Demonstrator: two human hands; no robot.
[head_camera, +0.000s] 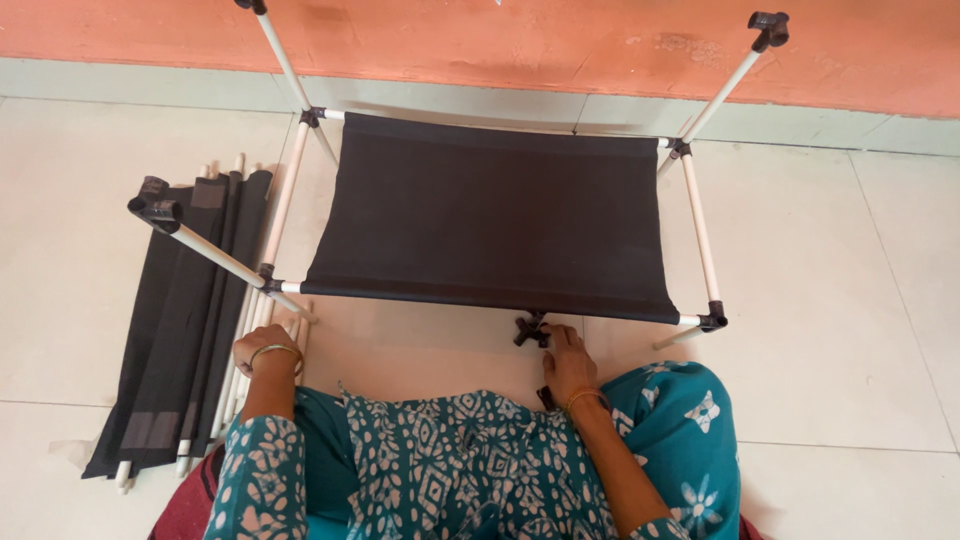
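A rack frame of white tubes and black corner joints stands on the floor before me, with a black fabric shelf (490, 215) stretched across it. My right hand (567, 362) rests on the floor below the shelf's front edge, its fingertips touching a small black plastic connector (530, 331). My left hand (265, 348) is curled down over a bundle of loose white tubes (240, 365) beside the frame's front left leg; whether it grips a tube is hidden.
More black fabric panels (175, 320) with tubes through their hems lie folded on the floor at the left. An orange wall (500, 40) with a pale skirting runs behind the frame. My teal patterned clothing fills the bottom of the view.
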